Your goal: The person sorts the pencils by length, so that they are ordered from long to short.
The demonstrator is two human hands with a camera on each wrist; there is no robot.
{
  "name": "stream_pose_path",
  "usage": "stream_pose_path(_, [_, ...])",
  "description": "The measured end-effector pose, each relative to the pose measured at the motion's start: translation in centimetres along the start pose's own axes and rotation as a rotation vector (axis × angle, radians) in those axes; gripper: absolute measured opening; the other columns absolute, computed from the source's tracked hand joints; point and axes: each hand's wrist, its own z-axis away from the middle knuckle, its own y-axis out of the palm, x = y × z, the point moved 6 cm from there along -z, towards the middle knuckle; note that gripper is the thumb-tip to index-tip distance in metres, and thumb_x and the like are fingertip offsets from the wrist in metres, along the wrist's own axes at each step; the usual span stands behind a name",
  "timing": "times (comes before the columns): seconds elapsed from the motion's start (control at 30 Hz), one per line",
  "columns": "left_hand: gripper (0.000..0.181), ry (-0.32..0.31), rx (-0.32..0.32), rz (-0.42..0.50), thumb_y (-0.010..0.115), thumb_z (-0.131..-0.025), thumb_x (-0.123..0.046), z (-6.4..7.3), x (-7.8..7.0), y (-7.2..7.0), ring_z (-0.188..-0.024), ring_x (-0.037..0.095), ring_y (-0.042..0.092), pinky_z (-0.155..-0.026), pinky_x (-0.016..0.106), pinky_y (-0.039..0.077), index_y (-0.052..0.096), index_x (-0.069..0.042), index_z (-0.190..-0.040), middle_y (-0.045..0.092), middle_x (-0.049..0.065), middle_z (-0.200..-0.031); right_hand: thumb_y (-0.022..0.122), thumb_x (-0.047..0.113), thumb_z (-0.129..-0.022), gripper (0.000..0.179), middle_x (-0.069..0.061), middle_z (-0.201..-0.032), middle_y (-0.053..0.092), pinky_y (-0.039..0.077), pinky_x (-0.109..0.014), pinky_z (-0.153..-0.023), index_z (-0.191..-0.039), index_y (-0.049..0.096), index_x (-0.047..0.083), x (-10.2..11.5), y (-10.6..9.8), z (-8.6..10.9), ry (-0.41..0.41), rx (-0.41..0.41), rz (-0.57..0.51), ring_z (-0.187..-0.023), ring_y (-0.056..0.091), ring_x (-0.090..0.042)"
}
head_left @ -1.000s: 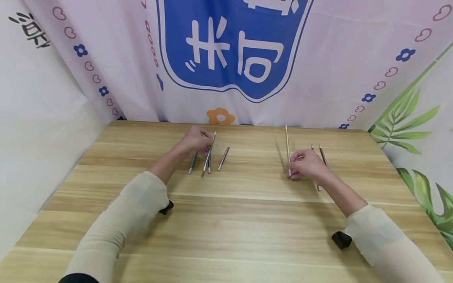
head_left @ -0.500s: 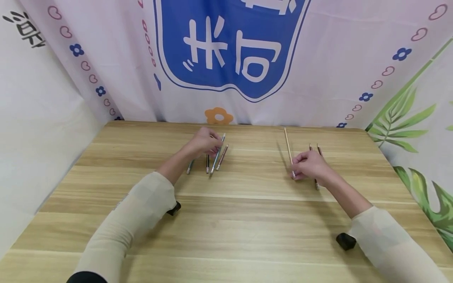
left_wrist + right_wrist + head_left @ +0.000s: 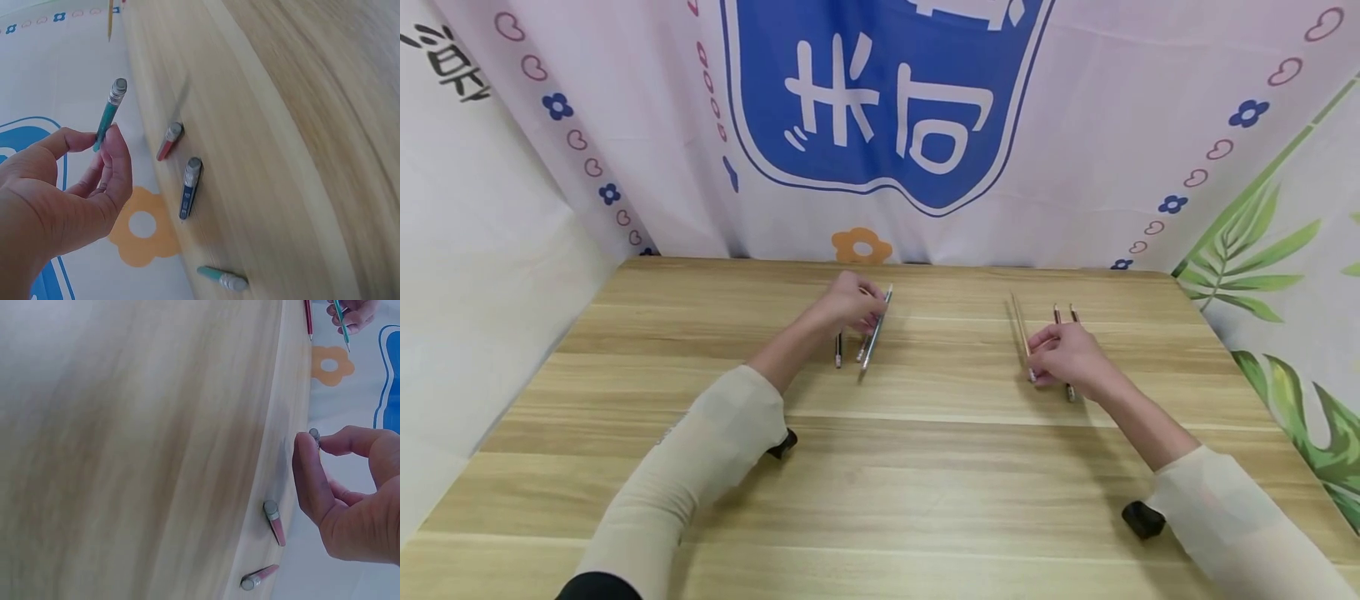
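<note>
In the head view my left hand (image 3: 853, 302) pinches a green pencil (image 3: 874, 340) between thumb and fingers, raised off the table. Its eraser end points up in the left wrist view. Below it lie a red pencil (image 3: 167, 142), a dark blue pencil (image 3: 189, 190) and another green pencil (image 3: 217, 275). My right hand (image 3: 1066, 354) pinches a yellow pencil (image 3: 1021, 327) near its eraser end, the tip pointing away from me. Beside that hand two red pencils (image 3: 275, 526) lie on the table, partly hidden by the hand in the head view.
All this stands on a wood-grain table (image 3: 910, 492). A printed curtain (image 3: 1090, 150) hangs along its far edge, with white cloth (image 3: 490, 208) on the left and a leaf-patterned cloth (image 3: 1262, 267) on the right.
My left hand has moved right with the green pencil, which is now over the red one. The right hand has shifted slightly right, and the yellow pencil's far tip has come lower.
</note>
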Motion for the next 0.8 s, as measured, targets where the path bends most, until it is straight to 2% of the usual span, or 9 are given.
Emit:
stream_pose_path(0.23, [0.015, 0.004, 0.022, -0.010, 0.063, -0.094, 0.003, -0.3, -0.2, 0.8, -0.072, 0.019, 0.063, -0.076, 0.035, 0.066, 0.065, 0.007, -0.108, 0.065, 0.015, -0.087, 0.062, -0.011, -0.090, 0.041, -0.026, -0.099, 0.071, 0.066, -0.029, -0.066, -0.127, 0.048, -0.021, -0.5, -0.7, 0.4, -0.011, -0.001, 0.027, -0.072, 0.071, -0.015])
stream_pose_path(0.53, [0.012, 0.021, 0.044, -0.023, 0.064, -0.095, 0.002, -0.4, -0.6, 1.8, -0.067, 0.019, 0.063, -0.084, 0.046, 0.066, 0.066, 0.006, -0.106, 0.064, 0.012, -0.081, 0.064, -0.008, -0.092, 0.045, -0.023, -0.096, 0.071, 0.066, -0.029, -0.066, -0.133, 0.047, -0.016, -0.7, -0.9, 0.5, -0.018, 0.003, 0.051, -0.073, 0.070, -0.016])
stream_pose_path(0.7, [0.009, 0.012, 0.046, -0.012, 0.065, -0.094, 0.003, -0.6, -0.8, 2.5, -0.065, 0.018, 0.063, -0.081, 0.043, 0.066, 0.066, 0.005, -0.103, 0.064, 0.013, -0.079, 0.065, -0.009, -0.090, 0.045, -0.022, -0.094, 0.071, 0.066, -0.029, -0.065, -0.132, 0.048, -0.015, -1.0, -1.1, 0.6, -0.023, 0.003, 0.075, -0.071, 0.070, -0.016])
stream_pose_path(0.8, [0.008, 0.009, 0.045, -0.007, 0.065, -0.094, 0.004, -0.6, -1.0, 3.0, -0.064, 0.018, 0.063, -0.073, 0.037, 0.067, 0.066, 0.004, -0.101, 0.064, 0.011, -0.077, 0.065, -0.009, -0.090, 0.045, -0.021, -0.093, 0.071, 0.066, -0.028, -0.064, -0.131, 0.048, -0.015, -1.1, -1.2, 0.7, -0.025, -0.003, 0.097, -0.070, 0.070, -0.016])
